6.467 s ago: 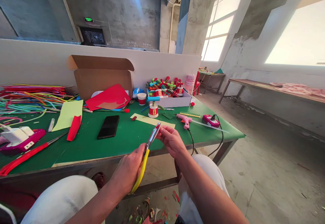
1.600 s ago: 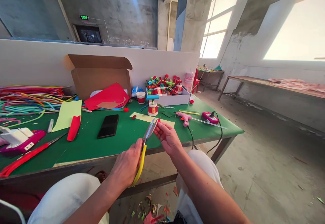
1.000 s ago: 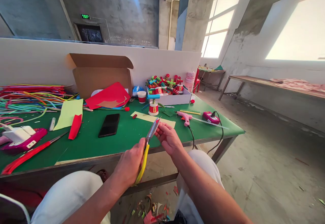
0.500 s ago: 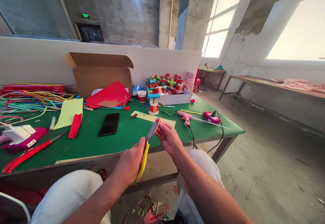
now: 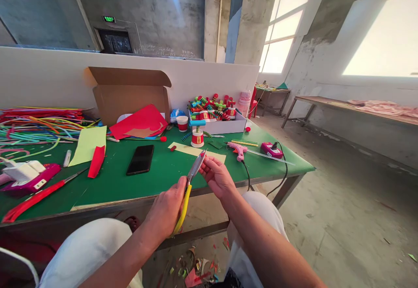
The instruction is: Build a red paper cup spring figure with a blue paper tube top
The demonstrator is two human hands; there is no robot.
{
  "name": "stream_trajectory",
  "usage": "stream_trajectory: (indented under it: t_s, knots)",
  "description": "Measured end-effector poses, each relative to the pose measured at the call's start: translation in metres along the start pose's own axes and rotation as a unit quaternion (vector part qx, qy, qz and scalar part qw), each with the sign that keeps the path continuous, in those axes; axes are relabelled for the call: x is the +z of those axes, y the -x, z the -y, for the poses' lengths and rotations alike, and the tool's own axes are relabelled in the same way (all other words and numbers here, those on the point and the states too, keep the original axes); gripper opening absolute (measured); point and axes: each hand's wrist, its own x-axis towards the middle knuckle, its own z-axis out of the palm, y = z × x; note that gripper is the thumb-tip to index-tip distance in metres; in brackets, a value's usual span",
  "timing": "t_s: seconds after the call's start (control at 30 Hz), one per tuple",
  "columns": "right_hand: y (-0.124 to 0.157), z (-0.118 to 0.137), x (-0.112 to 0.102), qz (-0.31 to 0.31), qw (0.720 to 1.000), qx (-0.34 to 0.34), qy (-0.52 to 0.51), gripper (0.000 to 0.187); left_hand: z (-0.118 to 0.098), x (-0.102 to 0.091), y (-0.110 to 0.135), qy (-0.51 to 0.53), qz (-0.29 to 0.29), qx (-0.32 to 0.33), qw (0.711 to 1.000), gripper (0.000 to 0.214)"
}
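My left hand (image 5: 168, 209) is closed round the yellow handles of a pair of scissors (image 5: 196, 166), blades pointing up and away from me. At the blade tips my right hand (image 5: 217, 177) pinches a small red piece (image 5: 203, 154), mostly hidden by fingers and blades; its material is hard to make out. Just beyond the blades stands a red and white paper cup (image 5: 197, 139), upside down, with a coiled stem and a blue tube across its top. A pale yellow paper strip (image 5: 183, 149) lies beneath it.
A pink glue gun (image 5: 238, 150) with its cord lies right, near a purple power strip (image 5: 271, 150). Left are a black phone (image 5: 140, 159), red-handled scissors (image 5: 42, 198) and pipe cleaners (image 5: 42, 122). A white box (image 5: 225, 127) of finished-looking figures stands behind. Scraps litter the floor.
Almost nothing differs. Both hands and the scissors keep their places, with the blades perhaps a little closer together at the red piece.
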Motion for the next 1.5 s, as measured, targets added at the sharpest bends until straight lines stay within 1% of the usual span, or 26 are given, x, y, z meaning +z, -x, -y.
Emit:
stream_trajectory:
  t_s: [0.13, 0.27, 0.43, 0.6, 0.8, 0.93, 1.07, 1.3, 1.5]
  knots:
    - [0.000, 0.001, -0.001, -0.002, 1.000, 0.002, 0.001, 0.023, 0.002, 0.001, 0.000, -0.006, 0.000, 0.007, 1.000, 0.041]
    - [0.000, 0.002, -0.001, -0.004, 1.000, 0.004, -0.004, 0.024, 0.000, -0.002, 0.001, -0.014, 0.012, 0.002, 1.000, 0.042]
    - [0.000, 0.003, -0.002, -0.009, 1.000, 0.002, -0.005, 0.024, -0.003, -0.006, 0.002, -0.030, 0.017, -0.009, 0.999, 0.037]
    - [0.000, 0.004, -0.001, -0.013, 1.000, -0.001, -0.004, 0.023, -0.002, -0.007, 0.003, -0.028, 0.022, -0.008, 0.999, 0.038]
    - [0.001, 0.005, -0.003, -0.009, 1.000, 0.001, -0.006, 0.025, -0.006, -0.012, 0.003, -0.047, 0.050, -0.016, 0.997, 0.035]
    - [0.000, 0.005, -0.005, -0.003, 1.000, -0.002, -0.005, 0.023, -0.008, -0.015, 0.003, -0.054, 0.058, -0.017, 0.997, 0.035]
    - [-0.001, 0.006, -0.005, -0.004, 1.000, -0.005, -0.004, 0.024, -0.007, -0.015, 0.004, -0.057, 0.060, -0.015, 0.996, 0.031]
    - [-0.001, 0.007, -0.007, -0.006, 1.000, -0.008, -0.001, 0.024, -0.001, -0.011, 0.005, -0.047, 0.045, 0.003, 0.998, 0.028]
    - [-0.001, 0.008, -0.008, -0.011, 1.000, -0.006, -0.006, 0.024, -0.003, -0.013, 0.006, -0.051, 0.052, -0.006, 0.997, 0.025]
